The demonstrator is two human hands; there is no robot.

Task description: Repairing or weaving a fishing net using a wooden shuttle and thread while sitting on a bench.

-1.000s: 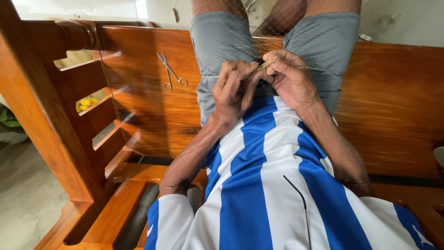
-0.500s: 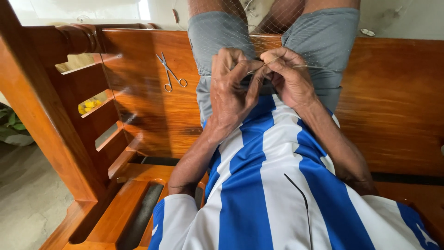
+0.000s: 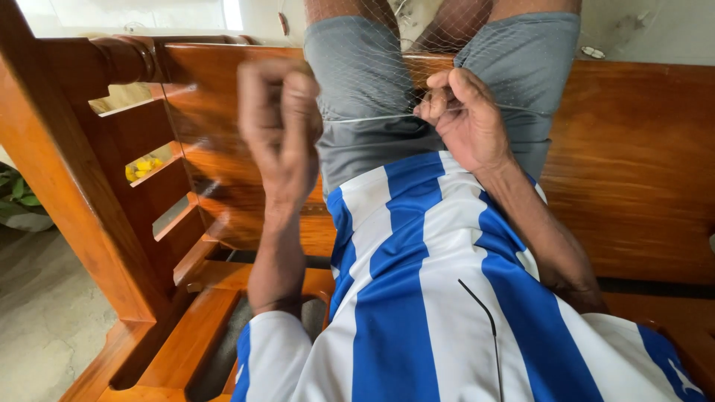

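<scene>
I sit on a wooden bench [image 3: 640, 171] in grey shorts and a blue and white striped shirt. A fine, pale net [image 3: 417, 45] lies over my lap and knees. My right hand [image 3: 465, 119] rests on my lap with thumb and fingers pinched on the net. A thin white thread [image 3: 372, 117] runs taut from that pinch leftward to my left hand [image 3: 277, 126]. My left hand is raised over the bench seat, blurred, with its fingers closed on the thread's end.
The bench's armrest [image 3: 126, 59] and slatted side stand at my left. Beyond them are a grey floor [image 3: 45, 327], a green plant [image 3: 18, 201] and something yellow [image 3: 141, 167] seen through the slats.
My left hand has left my right hand and swung out to the left, drawing the thread taut. It now covers the scissors that lay on the bench. My right hand stays on the net.
</scene>
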